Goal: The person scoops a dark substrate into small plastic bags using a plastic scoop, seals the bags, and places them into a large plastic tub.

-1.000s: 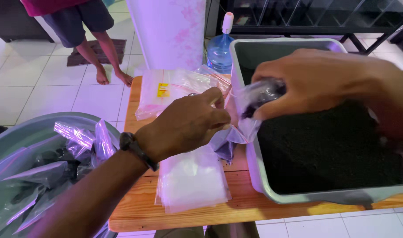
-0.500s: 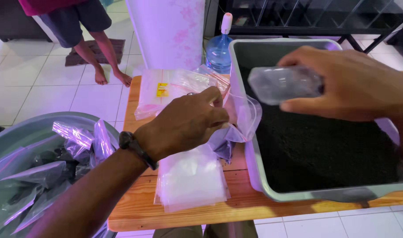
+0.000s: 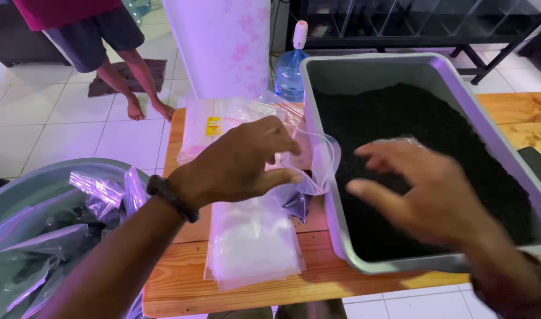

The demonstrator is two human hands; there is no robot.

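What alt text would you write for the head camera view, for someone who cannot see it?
A person's left hand pinches open a clear plastic bag beside a grey tray of dark granular material, while the blurred right hand hovers open over it. Flat empty bags lie on the wooden table; a tub of filled bags sits at left.

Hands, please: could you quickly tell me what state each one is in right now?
Left hand: fingers pinched on the clear plastic bag, holding its mouth open.
Right hand: open, fingers spread, empty, above the tray.
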